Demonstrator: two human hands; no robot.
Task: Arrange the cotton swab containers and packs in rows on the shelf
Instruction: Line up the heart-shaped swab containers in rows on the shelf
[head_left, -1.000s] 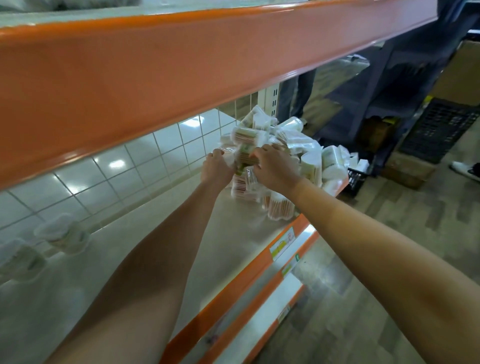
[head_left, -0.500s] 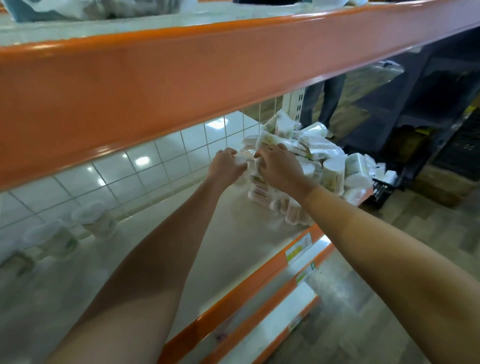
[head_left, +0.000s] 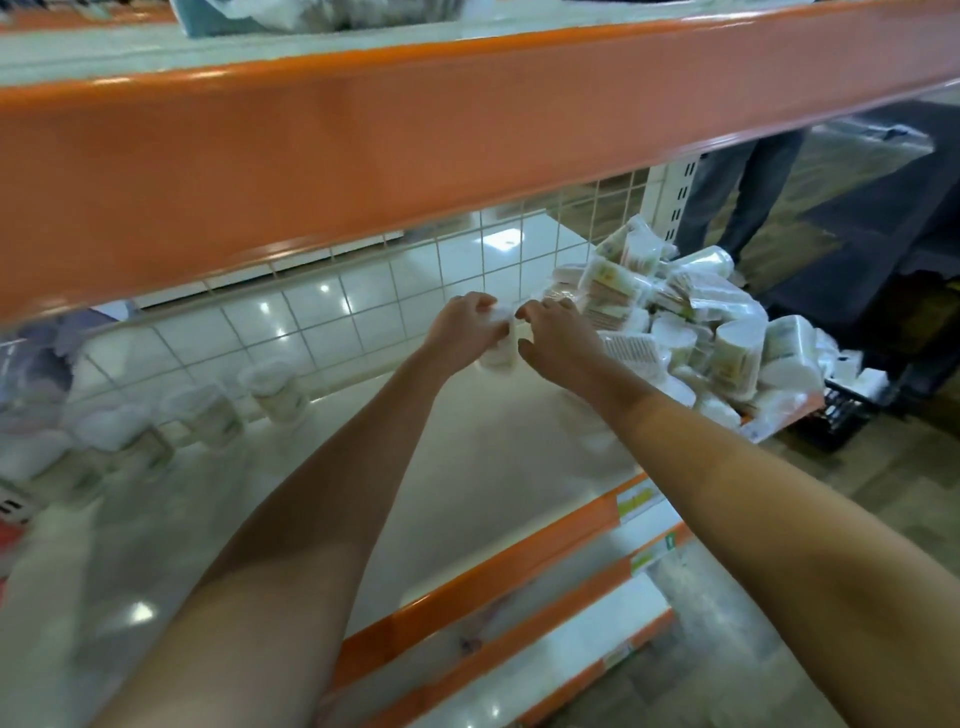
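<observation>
Bright overhead glare on tiles (head_left: 332, 312), blurred, warped edges.

A bystander's legs (head_left: 737, 197) in dark trousers stand far right on the wood-look floor (head_left: 883, 467), near a black crate (head_left: 847, 410).

The shelf (head_left: 467, 483) has a smooth, pale, faintly glossy board edged by an orange painted-metal rail (head_left: 363, 135) with a soft sheen, and its back is a thin white wire grid (head_left: 483, 260) through which glossy white floor tiles (head_left: 311, 317) throw back lamp glints. The heap of cotton swab packs (head_left: 691, 322) is wrapped in clear, crinkled, shiny plastic film, while the round containers (head_left: 275, 389) look like translucent smooth plastic. The aisle floor (head_left: 857, 467) looks like matt grey wood-grain planking.
</observation>
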